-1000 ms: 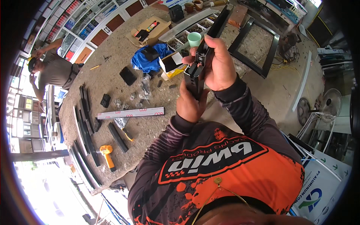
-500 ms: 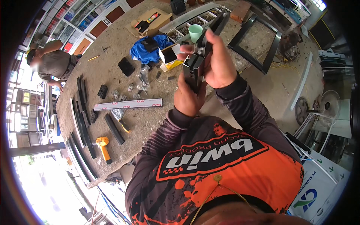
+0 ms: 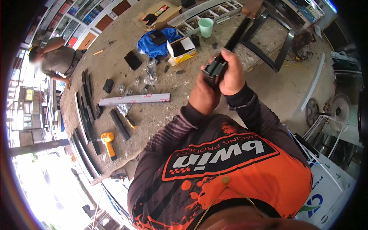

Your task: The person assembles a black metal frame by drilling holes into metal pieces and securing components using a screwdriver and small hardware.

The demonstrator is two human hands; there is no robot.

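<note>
Landmark: the grey bar (image 3: 135, 99) lying flat on the concrete table (image 3: 115, 50).

- Person (image 3: 57, 59), far left of the bar, bent over the table's far edge.
- Black strips (image 3: 86, 115), left of the bar, laid in rows along the table's near edge.
- Yellow drill (image 3: 108, 142), below and left of the bar, lying on its side near the table's edge.
- Short black piece (image 3: 119, 124), just under the bar's left end, beside a yellow-handled tool (image 3: 130, 122).
- Small black blocks (image 3: 108, 85), above the bar's left end; clear bags (image 3: 147, 78) of small parts above its middle.
- Blue cloth (image 3: 153, 44), well above the bar, with a black part on top.
- Open box (image 3: 180, 50), yellow and white, above the bar's right end, touching the cloth.
- Green cup (image 3: 206, 27), further up and right of the box, beside a divided tray (image 3: 199, 15) of small parts.
- Left hand (image 3: 203, 96), right of the bar's right end, raised off the table; fingers curled around the profile's lower end, partly hidden behind the back of the hand.
- Black profile (image 3: 234, 40), held in the air right of the bar, slanting up and away from the hands over the table.
- Right hand (image 3: 230, 74), just right of the left one and touching it; fingers clenched on the profile's near end.
- Black frame (image 3: 276, 42), far right of the bar, flat on the table's right end.
</note>
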